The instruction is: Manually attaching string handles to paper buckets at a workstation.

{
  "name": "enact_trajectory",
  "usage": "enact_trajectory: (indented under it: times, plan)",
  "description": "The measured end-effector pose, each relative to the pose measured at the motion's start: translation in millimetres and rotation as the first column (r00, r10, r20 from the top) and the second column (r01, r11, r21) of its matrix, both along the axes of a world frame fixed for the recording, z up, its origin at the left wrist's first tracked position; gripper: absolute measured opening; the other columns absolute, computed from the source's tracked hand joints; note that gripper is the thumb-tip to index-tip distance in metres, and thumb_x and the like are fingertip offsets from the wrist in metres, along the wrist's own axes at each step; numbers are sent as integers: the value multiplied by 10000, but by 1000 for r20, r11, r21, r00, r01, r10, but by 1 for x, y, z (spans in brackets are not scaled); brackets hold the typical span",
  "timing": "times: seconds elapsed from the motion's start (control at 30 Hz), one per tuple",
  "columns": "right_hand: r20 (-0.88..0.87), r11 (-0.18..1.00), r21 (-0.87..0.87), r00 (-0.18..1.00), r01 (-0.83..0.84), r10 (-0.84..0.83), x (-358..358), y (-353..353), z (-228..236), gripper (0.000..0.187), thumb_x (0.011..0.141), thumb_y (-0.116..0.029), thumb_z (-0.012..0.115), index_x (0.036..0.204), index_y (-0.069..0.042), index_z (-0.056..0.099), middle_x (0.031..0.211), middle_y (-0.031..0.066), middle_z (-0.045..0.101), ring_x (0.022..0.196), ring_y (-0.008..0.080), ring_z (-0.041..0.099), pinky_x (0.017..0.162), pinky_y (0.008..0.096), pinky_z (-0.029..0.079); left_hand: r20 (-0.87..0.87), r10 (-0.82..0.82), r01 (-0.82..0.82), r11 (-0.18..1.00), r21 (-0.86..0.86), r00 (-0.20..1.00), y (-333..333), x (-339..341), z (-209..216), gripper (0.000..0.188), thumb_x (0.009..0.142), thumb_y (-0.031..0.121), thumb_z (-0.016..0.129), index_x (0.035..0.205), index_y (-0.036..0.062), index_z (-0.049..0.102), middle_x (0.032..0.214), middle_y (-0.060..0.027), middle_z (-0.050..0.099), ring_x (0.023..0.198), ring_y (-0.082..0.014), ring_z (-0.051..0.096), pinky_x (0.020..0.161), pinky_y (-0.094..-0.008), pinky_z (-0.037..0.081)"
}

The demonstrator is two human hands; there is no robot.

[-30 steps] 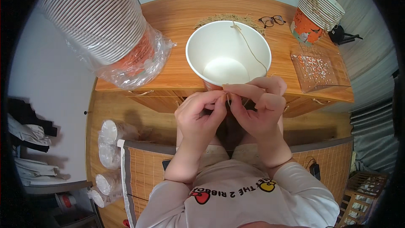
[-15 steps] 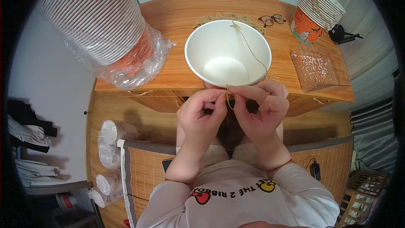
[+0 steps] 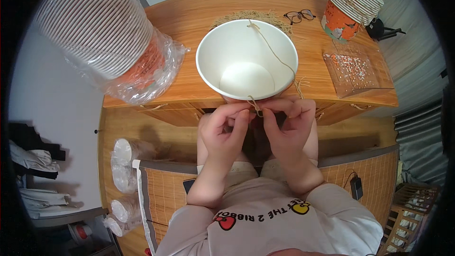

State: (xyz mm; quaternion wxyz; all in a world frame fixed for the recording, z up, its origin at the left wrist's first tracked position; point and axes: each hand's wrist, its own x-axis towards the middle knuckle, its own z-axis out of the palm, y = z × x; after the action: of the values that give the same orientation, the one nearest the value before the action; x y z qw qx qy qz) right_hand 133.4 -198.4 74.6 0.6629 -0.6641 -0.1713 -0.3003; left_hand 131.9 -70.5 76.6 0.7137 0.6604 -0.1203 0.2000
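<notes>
A large white paper bucket [image 3: 217, 56] stands at the front edge of the wooden desk, its open mouth facing me. A thin tan cord [image 3: 270, 46] is fixed at the far rim and runs down inside to the right side. At the near rim, the cord's front end [image 3: 256, 108] sits in a small loop or knot. My left hand [image 3: 223, 127] pinches it between thumb and forefinger. My right hand [image 3: 290, 122] pinches the other side, fingers curled. The bucket's outer front is mostly hidden.
On the desk [image 3: 189, 14] lie a bundle of tan cords [image 3: 277, 19], eyeglasses [image 3: 299, 16] and a clear tray [image 3: 353, 73] of small pieces. Wrapped stacked buckets [image 3: 102, 28] rise at left; an orange bucket stack [image 3: 341, 21] stands at right. Wrapped tubs [image 3: 124, 161] sit on the floor.
Both hands have shifted slightly down and apart, and the cord loop between the fingers has been drawn tighter. The whole view has moved a little, with the bucket appearing further left.
</notes>
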Motion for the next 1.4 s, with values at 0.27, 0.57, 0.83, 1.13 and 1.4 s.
enact_trajectory:
  times: [0.27, 0.57, 0.83, 1.13, 1.4]
  plan:
    - [84, 998, -5, 995, -59, 59, 3, -1, -13, 424, 791, 137, 644, 948, -67, 308, 960, 98, 662, 821, 152, 529, 732, 257, 452, -144, -88, 74, 992, -99, 986, -2, -2, 11, 83, 888, -18, 653, 966, -40, 667, 744, -43, 687, 652, -66, 638, 570, -183, 503]
    - [113, 982, -171, 992, 82, -63, -1, -9, -11, 432, 735, 95, 695, 894, -80, 334, 891, 28, 699, 813, 191, 464, 790, 315, 365, -222, -112, 66, 977, -205, 969, -6, -1, 20, 57, 873, 9, 692, 904, -27, 663, 686, -13, 656, 589, -34, 572, 532, -163, 437]
    - [137, 988, -138, 989, 75, -56, 3, -13, -9, 432, 728, 92, 704, 880, -81, 339, 901, 34, 701, 800, 193, 462, 758, 290, 370, -249, -127, 69, 971, -228, 960, -5, -1, 20, 56, 875, 25, 694, 898, -18, 666, 666, -3, 646, 571, -21, 549, 516, -160, 420]
    - [173, 950, -237, 972, 201, -162, -8, -16, -5, 419, 711, 22, 760, 849, -106, 385, 909, 16, 697, 833, 204, 487, 779, 322, 368, -256, -141, 75, 965, -252, 956, -4, -1, 18, 58, 878, 37, 696, 895, -12, 671, 669, -8, 647, 569, -27, 552, 511, -162, 422]
    - [114, 961, -209, 981, 180, -159, -2, -9, -7, 413, 703, 10, 769, 855, -98, 400, 929, 13, 713, 828, 207, 487, 776, 320, 378, -253, -158, 91, 962, -258, 955, -4, -1, 18, 62, 884, 44, 692, 892, -13, 669, 680, -9, 650, 574, -28, 552, 511, -167, 432]
